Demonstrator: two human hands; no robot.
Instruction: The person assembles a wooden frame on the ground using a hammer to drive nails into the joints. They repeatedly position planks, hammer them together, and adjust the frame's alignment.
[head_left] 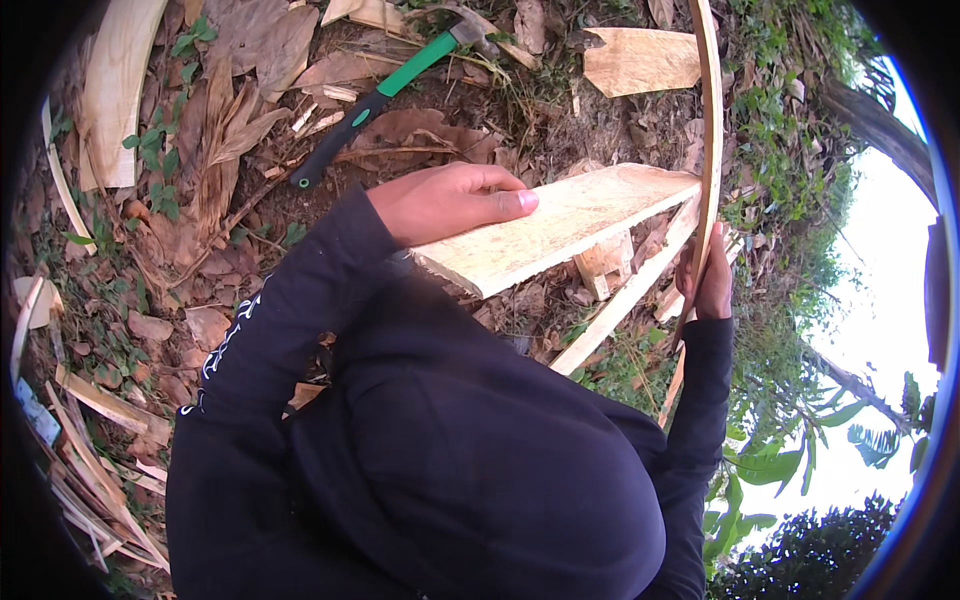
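Left hand [455,200] flat on plank [560,225] edge; right hand [708,280] clasps thin strip [712,120].

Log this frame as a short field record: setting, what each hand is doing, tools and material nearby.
setting: outdoors, bare ground strewn with dry leaves and wood offcuts
left hand: lies flat on top of a pale wooden plank, fingers stretched out
right hand: closed around a thin curved wooden strip held nearly upright
tool: hatchet with a green and black handle, lying on the ground beyond the left hand, untouched
other: wood slab near the strip's upper end; split strips at lower left
clothing: dark long sleeves
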